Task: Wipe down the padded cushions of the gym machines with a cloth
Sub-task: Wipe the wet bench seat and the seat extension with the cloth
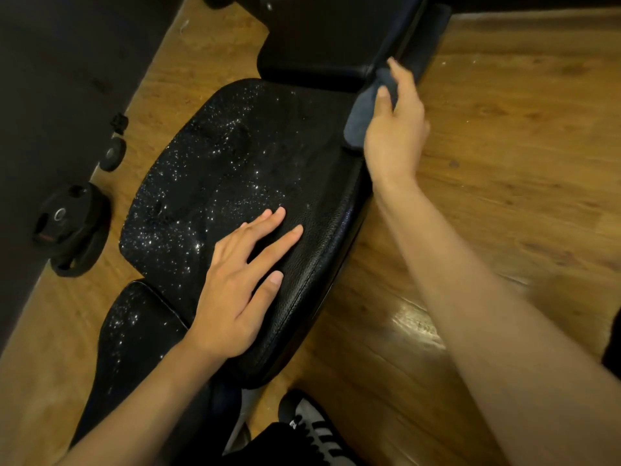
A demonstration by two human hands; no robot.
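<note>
Right hand (396, 136) grips cloth (358, 119) at seat cushion (208, 169) far-right edge; left hand (235, 290) flat, relaxed, on near end; cushion runs fwd.

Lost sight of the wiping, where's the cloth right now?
Head view, upper right: the right hand grips the cloth at the right edge of the seat cushion, just below the back pad.

Wood flr (504, 163), dark wall (50, 62), wt plates (72, 227).

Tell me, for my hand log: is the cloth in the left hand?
No, the right hand grips the cloth; the left hand holds nothing.
</note>
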